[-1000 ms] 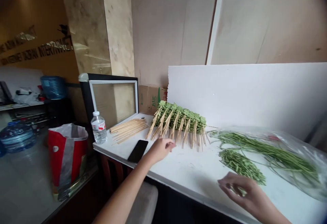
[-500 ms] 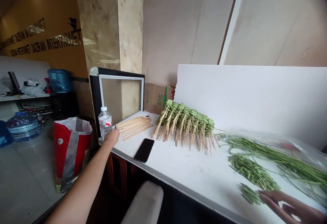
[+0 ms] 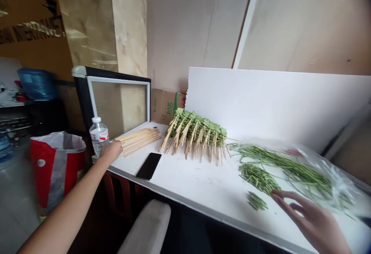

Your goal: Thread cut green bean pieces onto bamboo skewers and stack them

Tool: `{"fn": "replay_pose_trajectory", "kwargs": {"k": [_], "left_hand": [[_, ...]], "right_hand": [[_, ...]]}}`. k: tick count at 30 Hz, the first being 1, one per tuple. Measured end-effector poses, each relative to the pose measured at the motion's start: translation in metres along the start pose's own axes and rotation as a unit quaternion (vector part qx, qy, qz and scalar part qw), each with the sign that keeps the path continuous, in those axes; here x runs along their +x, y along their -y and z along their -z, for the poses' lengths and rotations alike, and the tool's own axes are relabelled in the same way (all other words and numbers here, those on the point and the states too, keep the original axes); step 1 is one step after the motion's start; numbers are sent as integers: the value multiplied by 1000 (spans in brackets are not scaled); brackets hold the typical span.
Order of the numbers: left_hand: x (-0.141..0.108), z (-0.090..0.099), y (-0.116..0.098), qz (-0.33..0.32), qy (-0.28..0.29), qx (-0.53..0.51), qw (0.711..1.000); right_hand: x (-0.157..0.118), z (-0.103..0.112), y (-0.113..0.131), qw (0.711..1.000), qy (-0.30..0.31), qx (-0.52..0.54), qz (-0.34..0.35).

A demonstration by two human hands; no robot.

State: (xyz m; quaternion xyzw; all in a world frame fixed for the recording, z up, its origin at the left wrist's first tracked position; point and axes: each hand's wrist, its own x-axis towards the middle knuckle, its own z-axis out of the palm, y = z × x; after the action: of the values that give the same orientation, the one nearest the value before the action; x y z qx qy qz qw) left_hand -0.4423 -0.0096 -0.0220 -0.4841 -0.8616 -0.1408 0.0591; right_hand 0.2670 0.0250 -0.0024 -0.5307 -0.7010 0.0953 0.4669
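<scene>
Thin bamboo skewers point(image 3: 140, 141) lie side by side at the left of the white table. My left hand point(image 3: 111, 151) is closed at their near ends, its fingertips partly hidden. At the right, my right hand point(image 3: 307, 215) pinches thumb and forefinger at the near edge of a pile of cut green bean pieces point(image 3: 257, 177). What sits in that pinch is too small to make out. A smaller bunch of cut green beans point(image 3: 257, 201) lies left of these fingers. Skewered green beans point(image 3: 199, 128) are stacked at the back, their bare stick ends pointing forward.
A water bottle point(image 3: 99, 135) stands beside my left hand. In front of the skewers lies a black phone point(image 3: 148, 166). Long uncut beans point(image 3: 285, 163) rest on clear plastic at right. A red bag point(image 3: 58, 169) stands left of the table; a chair arm point(image 3: 147, 225) is below its edge.
The view has turned right, so everything sits further left. My right hand has gone from the small bean bunch to the larger pile. My left hand stays at the skewer ends.
</scene>
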Motion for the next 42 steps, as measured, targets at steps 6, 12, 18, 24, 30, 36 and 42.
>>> {"fn": "replay_pose_trajectory", "kwargs": {"k": [6, 12, 18, 24, 30, 36, 42], "left_hand": [[-20, 7, -65, -89, -53, -214, 971], [-112, 17, -230, -199, 116, -470, 852], [-198, -2, -353, -302, 269, -423, 811], [-219, -6, -382, -324, 305, -386, 808], [-243, -7, -387, -278, 360, -524, 720], [-244, -24, -379, -255, 376, -538, 711], [-221, -16, -355, -314, 200, -486, 791]], "right_hand": [[17, 11, 9, 981, -6, 158, -108], [26, -4, 36, 905, 148, 367, -157], [23, -13, 34, 877, 209, 402, -160], [26, -6, 14, 928, 133, 314, -147], [12, -27, 21, 936, 129, 315, -90], [3, -29, 30, 940, 157, 296, -59], [18, -4, 20, 913, -1, 377, -154]]}}
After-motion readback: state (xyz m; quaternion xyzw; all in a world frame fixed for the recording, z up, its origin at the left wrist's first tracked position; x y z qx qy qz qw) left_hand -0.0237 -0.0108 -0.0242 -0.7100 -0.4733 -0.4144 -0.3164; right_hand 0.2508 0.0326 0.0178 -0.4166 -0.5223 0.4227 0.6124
